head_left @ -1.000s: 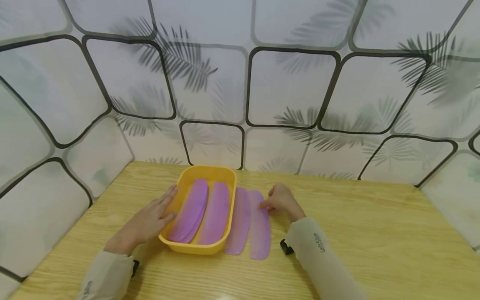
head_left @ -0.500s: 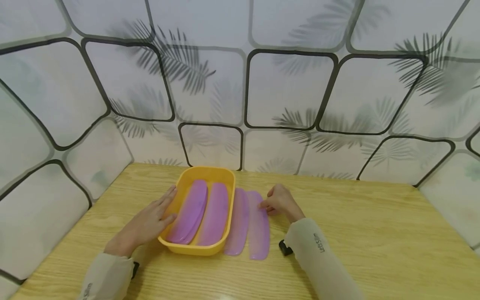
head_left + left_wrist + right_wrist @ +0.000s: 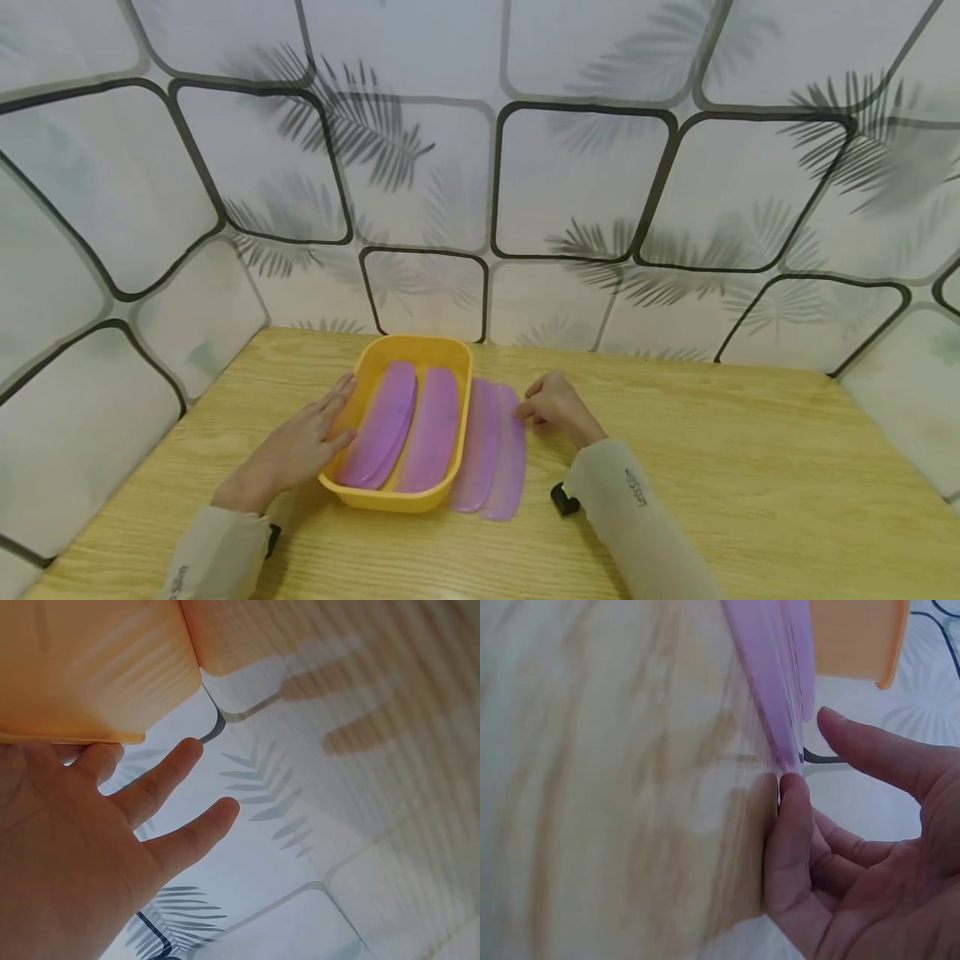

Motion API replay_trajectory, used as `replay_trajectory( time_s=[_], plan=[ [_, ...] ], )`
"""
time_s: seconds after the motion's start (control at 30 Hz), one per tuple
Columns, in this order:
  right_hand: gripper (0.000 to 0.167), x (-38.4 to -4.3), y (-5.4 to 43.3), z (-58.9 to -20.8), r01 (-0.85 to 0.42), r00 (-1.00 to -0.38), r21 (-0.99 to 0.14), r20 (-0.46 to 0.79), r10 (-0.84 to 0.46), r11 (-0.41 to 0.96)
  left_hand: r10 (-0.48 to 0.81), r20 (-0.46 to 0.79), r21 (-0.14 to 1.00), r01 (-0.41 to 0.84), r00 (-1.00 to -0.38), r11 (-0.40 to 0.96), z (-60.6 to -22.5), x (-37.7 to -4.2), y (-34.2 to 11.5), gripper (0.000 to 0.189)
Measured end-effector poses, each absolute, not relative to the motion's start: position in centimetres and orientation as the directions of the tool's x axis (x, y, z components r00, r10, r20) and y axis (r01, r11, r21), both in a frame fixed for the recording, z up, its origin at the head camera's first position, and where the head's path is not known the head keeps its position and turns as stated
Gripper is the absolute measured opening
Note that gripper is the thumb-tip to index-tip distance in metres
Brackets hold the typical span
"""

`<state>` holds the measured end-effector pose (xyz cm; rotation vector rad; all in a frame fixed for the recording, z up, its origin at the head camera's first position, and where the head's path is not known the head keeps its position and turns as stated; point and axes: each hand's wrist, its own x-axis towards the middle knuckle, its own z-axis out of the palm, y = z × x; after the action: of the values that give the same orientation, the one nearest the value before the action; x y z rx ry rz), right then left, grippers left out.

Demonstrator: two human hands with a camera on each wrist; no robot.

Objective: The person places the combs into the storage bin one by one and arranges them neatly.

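Observation:
My left hand (image 3: 296,446) rests along the left wall of a yellow plastic basin (image 3: 397,500), fingers straight and thumb over the rim. Long purple combs (image 3: 384,425) with rounded ends lie inside, the left ones overlapping. On the table, against the basin's right side, lies another purple comb (image 3: 478,454). The outermost comb (image 3: 512,475) lies beside it, its left edge meeting or under that one. My right hand (image 3: 557,408) touches its right edge with a fingertip. In the right wrist view, the thumb (image 3: 870,750) stands apart from the comb, with other fingers partly bent.
The wood-grain table (image 3: 712,467) extends to the right and in front of both hands. A patterned wall covering (image 3: 585,183) rises behind the table's back edge. Dark wrist straps (image 3: 564,500) show at the sleeves.
The outermost comb has slid left, closing the gap to the comb beside it. My right hand has shifted slightly left with it. The left hand and basin stay in place.

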<state>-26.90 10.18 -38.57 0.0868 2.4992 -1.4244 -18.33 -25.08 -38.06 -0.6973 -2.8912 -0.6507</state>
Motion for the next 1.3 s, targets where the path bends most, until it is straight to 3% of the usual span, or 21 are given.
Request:
replay_trajectory(
  time_s=[0.17,0.33,0.43,0.57,0.63,0.83,1.0,1.13,1.27,1.3],
  plan=[
    [0.046,-27.1,9.8,-38.6,0.077,-0.968,-0.774,-0.21,-0.14,0.628,0.412,0.19,0.389,0.454,-0.891,0.802,-38.1,-18.4,-25.1,0.065],
    [0.014,-27.0,10.1,-38.3,0.038,-0.975,-0.715,-0.18,-0.132,0.698,0.418,0.202,0.389,0.465,-0.886,0.796,-38.1,-18.4,-25.2,0.064],
    [0.014,-27.0,10.3,-38.3,0.029,-0.977,-0.695,-0.17,-0.125,0.718,0.423,0.204,0.39,0.469,-0.883,0.792,-38.2,-18.4,-25.1,0.064],
    [0.049,-26.9,10.3,-38.6,-0.003,-0.975,-0.689,-0.16,-0.156,0.725,0.422,0.198,0.394,0.466,-0.885,0.792,-38.2,-18.4,-25.1,0.064],
    [0.056,-27.0,10.3,-38.5,-0.012,-0.973,-0.676,-0.162,-0.165,0.737,0.423,0.195,0.395,0.465,-0.885,0.792,-38.3,-18.4,-25.1,0.064],
    [0.037,-27.4,10.0,-38.1,0.069,-0.97,-0.657,-0.222,-0.104,0.751,0.423,0.193,0.399,0.465,-0.885,0.791,-38.2,-18.5,-25.3,0.064],
    [0.036,-28.0,9.8,-37.8,0.108,-0.961,-0.667,-0.259,-0.094,0.737,0.425,0.203,0.401,0.471,-0.882,0.786,-38.1,-18.5,-25.6,0.065],
    [0.038,-28.3,10.3,-37.9,0.117,-0.955,-0.742,-0.266,-0.13,0.66,0.431,0.212,0.404,0.48,-0.877,0.778,-38.2,-18.5,-25.6,0.065],
    [0.011,-29.0,11.0,-38.1,0.093,-0.951,-0.832,-0.236,-0.198,0.547,0.431,0.211,0.41,0.48,-0.877,0.776,-38.3,-18.6,-25.4,0.065],
    [0.018,-29.3,11.2,-38.1,0.067,-0.949,-0.846,-0.219,-0.228,0.53,0.432,0.214,0.408,0.482,-0.876,0.775,-38.3,-18.6,-25.4,0.064]
  ],
)
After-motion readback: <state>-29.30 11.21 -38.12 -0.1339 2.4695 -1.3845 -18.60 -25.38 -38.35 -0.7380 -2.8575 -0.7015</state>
